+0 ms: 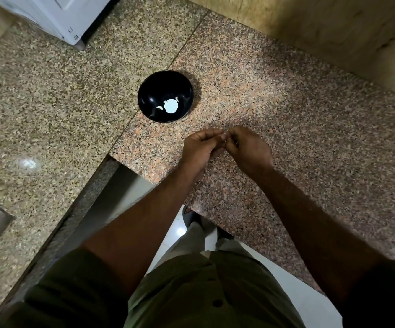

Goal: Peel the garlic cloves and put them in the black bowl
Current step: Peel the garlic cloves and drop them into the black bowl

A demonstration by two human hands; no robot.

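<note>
**Garlic clove being pinched between both hands above the counter**

Head view: A garlic clove [225, 138] is being held between the fingertips of the two hands, just above the granite counter [310, 138]; only a small pale sliver of it is being shown, the rest being hidden by the fingers. The left hand [201, 146] is being kept curled, with its thumb and fingertips closing on the clove from the left. The right hand [248, 147] is likewise being kept curled, its fingertips meeting those of the left hand at the clove. Whether the skin is on or off cannot be told.

The black bowl [149, 91] is being left on the counter beyond the hands and a little to the left, apart from them. Inside it, peeled cloves [159, 107] are being seen as small white crescents beside a round bright patch on the bowl's bottom; whether that patch is garlic or a reflection cannot be told.

A white appliance [56, 17] is being seen at the upper left, at the far edge of the counter. An olive shirt [191, 292] and both bare forearms are being shown at the bottom of the view.
</note>
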